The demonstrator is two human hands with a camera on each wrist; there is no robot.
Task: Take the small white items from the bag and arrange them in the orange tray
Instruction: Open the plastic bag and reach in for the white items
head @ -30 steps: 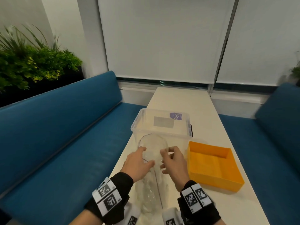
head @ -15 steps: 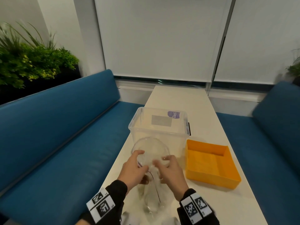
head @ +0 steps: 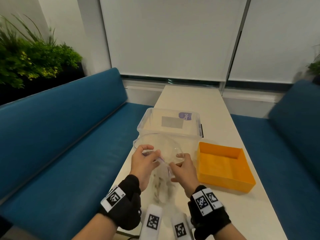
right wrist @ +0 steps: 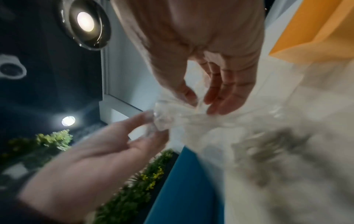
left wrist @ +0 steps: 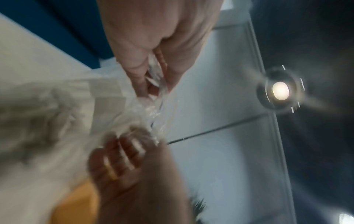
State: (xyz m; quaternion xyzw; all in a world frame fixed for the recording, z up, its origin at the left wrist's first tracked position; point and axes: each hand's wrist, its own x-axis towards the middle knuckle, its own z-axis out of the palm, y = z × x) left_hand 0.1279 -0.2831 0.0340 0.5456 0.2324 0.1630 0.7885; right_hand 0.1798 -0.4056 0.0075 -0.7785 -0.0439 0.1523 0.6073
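Pinching the rim of a clear plastic bag [head: 160,172], both hands hold its mouth spread over the near part of the white table [head: 194,96]. The left hand [head: 142,161] has thumb and fingers closed on the left side of the rim; the right hand [head: 183,168] pinches the right side, as the right wrist view also shows. The small white items [head: 161,189] show only as a pale, blurred mass low in the bag, so their number and shape cannot be made out. Both wrist views are smeared where the bag's body lies. The bag's far rim overlaps the near wall of a clear plastic box [head: 170,123], and film and box are hard to tell apart there. The orange tray [head: 223,168] sits just to the right of the right hand, near the table's right edge, its interior bare. The table is narrow, with blue benches [head: 60,144] along both sides. Its far half, beyond the box, is open surface.
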